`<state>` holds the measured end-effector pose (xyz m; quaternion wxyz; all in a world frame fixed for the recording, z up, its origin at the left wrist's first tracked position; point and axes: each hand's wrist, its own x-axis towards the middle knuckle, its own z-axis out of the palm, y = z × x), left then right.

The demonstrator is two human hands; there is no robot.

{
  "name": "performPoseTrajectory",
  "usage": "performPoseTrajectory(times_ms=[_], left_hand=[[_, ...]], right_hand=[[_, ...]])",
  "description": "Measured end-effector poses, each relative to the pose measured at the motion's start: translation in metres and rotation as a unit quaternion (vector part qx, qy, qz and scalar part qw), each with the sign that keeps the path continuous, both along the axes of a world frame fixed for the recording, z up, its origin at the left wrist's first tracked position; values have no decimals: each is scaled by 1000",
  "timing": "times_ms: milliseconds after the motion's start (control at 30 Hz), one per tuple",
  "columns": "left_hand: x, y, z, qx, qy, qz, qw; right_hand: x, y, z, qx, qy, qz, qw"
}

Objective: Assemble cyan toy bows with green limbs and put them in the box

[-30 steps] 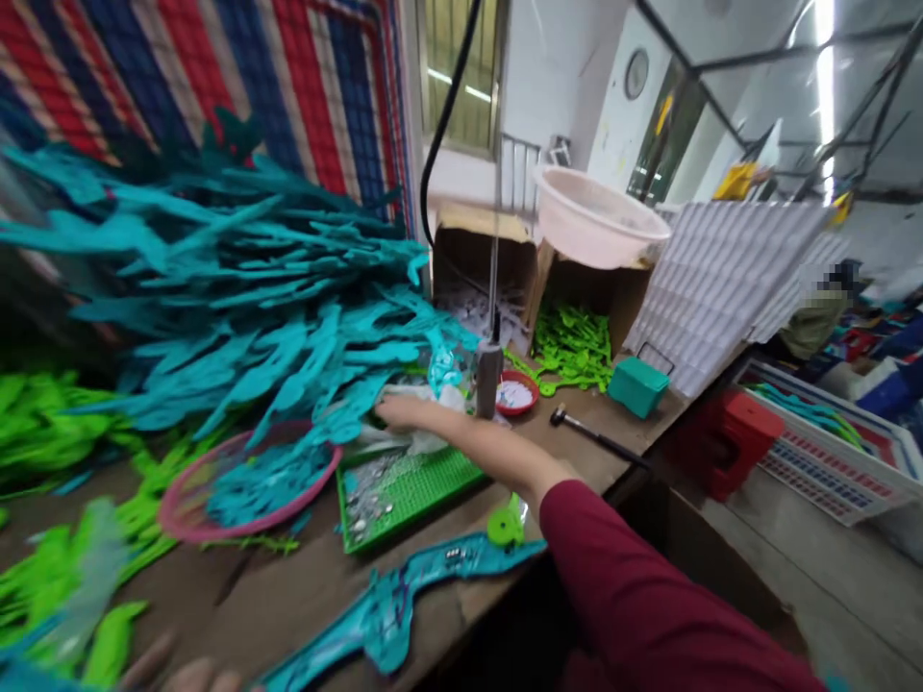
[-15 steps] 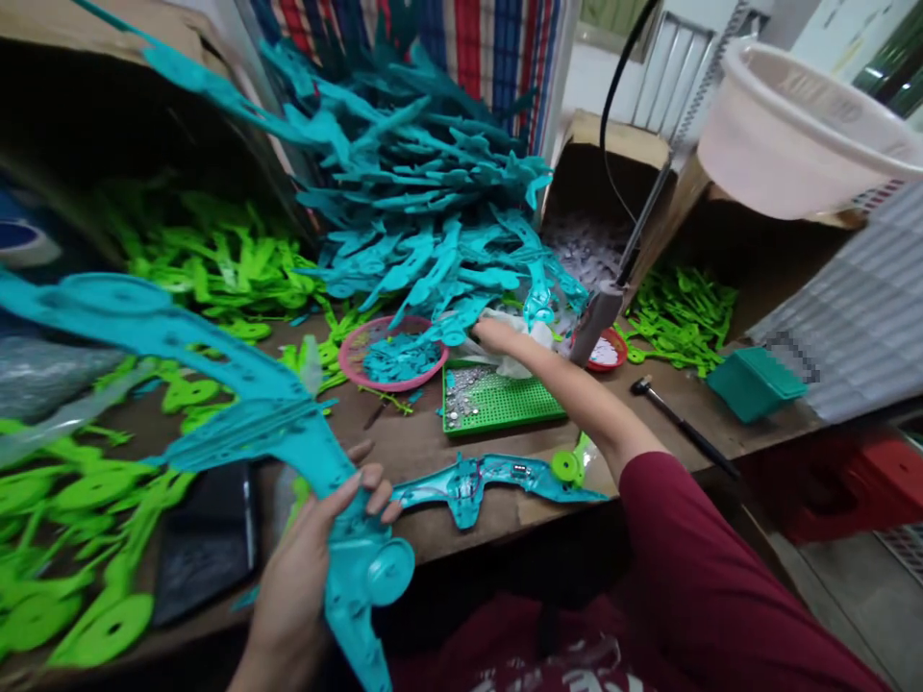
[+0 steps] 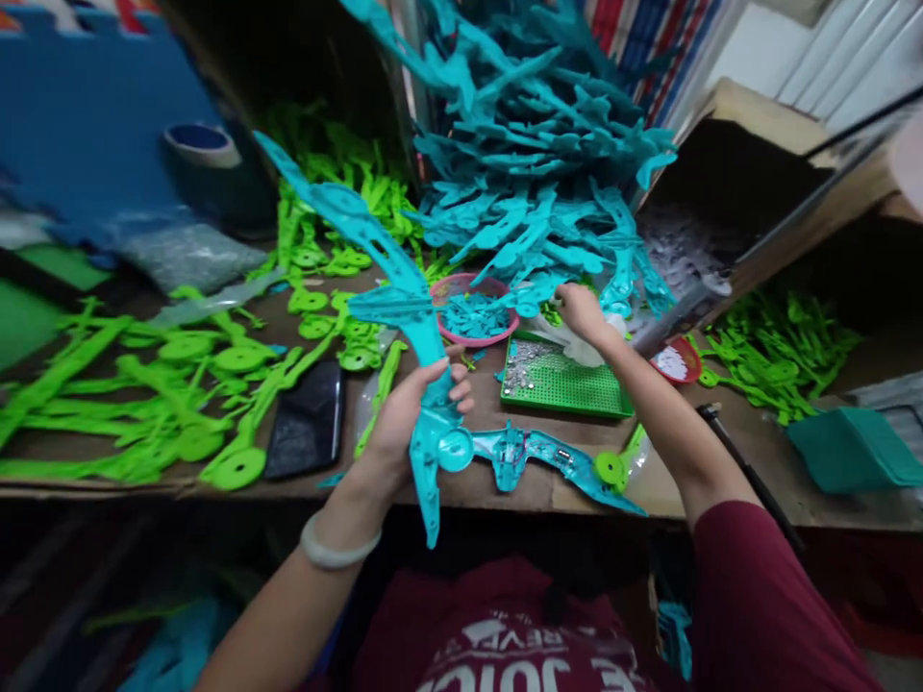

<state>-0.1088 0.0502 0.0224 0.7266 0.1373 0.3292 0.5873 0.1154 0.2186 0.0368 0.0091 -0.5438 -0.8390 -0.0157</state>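
My left hand point(image 3: 401, 423) is wrapped round a long blue plastic toy bow shell point(image 3: 423, 338), held upright and tilted above the front edge of the table. My right hand point(image 3: 581, 312) is stretched out over a clear plastic bag point(image 3: 577, 343) at the back of a green tray point(image 3: 569, 389). Its fingers are curled together, and what they hold, if anything, is hidden. Between the hands, near the table edge, lies another blue shell half point(image 3: 510, 457) with small parts and wires inside. A green round-ended piece point(image 3: 611, 469) rests at its right end.
A pink bowl point(image 3: 476, 338) holds small blue pieces. Behind it rises a heap of blue shells point(image 3: 534, 163). Green parts point(image 3: 180, 384) cover the left side beside a black phone-like slab point(image 3: 306, 420). To the right are a red bowl point(image 3: 678, 363), a hammer point(image 3: 742, 461) and a teal box point(image 3: 855, 447).
The view has swung left. My left hand and the shell sit farther from the camera. My right hand shows more fully above the bag, its fingers curled.
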Motion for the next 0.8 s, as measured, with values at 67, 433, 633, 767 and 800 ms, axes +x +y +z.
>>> performPoseTrajectory(times_ms=[67,433,633,767,800], left_hand=[[2,4,-2,-8,-5,-4,1000],[29,-1,9,-65,-23,-131,989],[41,-4,17,-68,-21,-125,990],[46,-3,14,-75,-16,-93,993],[45,-3,12,-76,-13,-83,994]], right_hand=[[-8,-35,10,2,71,32,997],[-26,-190,9,-40,410,340,846],[-24,-195,10,6,387,380,840],[-25,-199,4,24,392,396,830],[-26,-197,2,19,398,393,829]])
